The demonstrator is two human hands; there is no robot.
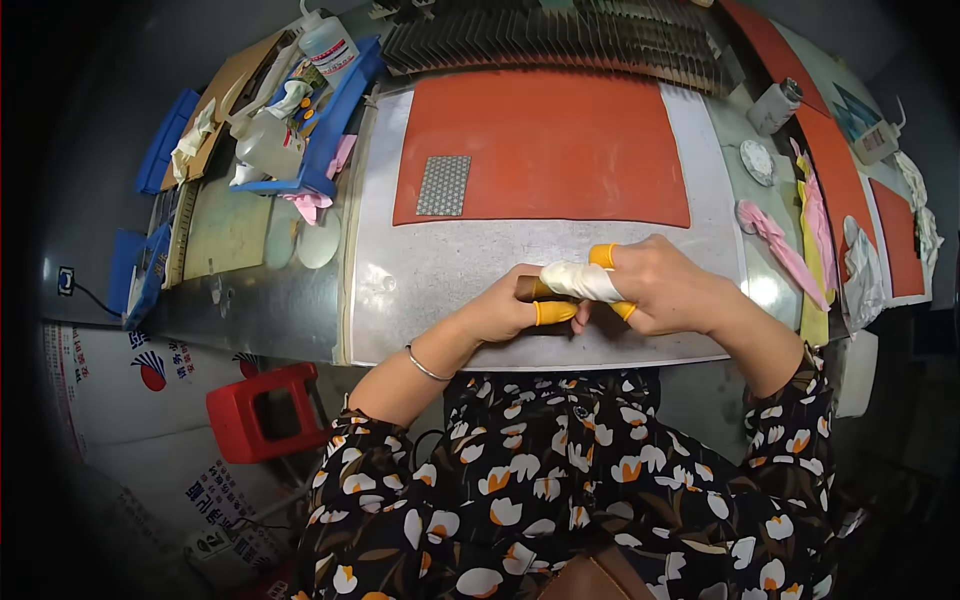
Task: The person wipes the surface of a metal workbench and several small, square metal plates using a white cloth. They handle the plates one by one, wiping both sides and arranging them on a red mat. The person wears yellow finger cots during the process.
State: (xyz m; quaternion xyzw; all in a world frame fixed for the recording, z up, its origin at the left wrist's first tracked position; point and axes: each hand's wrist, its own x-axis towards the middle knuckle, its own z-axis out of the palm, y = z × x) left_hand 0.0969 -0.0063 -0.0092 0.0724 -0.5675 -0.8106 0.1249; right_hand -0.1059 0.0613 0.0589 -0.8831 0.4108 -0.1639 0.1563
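Observation:
Over the near part of the work surface, my left hand (pixel 496 308) is closed on a small dark brown, flat piece (pixel 528 289), gripping it with a thumb in a yellow finger cot. The fingers partly hide the piece, so its full shape does not show. Against it my right hand (pixel 662 284) presses a white cloth (pixel 583 281) bunched around its fingers. Two yellow finger cots show on that hand as well. Beyond my hands a grey patterned plate (pixel 443 186) lies on the left part of an orange-red mat (pixel 550 140).
A rack of upright dark plates (pixel 560 45) runs along the back. Left stands a blue tray (pixel 340 115) with squeeze bottles. At right are a metal bottle (pixel 775 107), a white round pad (pixel 757 162) and pink cloths (pixel 785 250). A red stool (pixel 265 412) stands below left.

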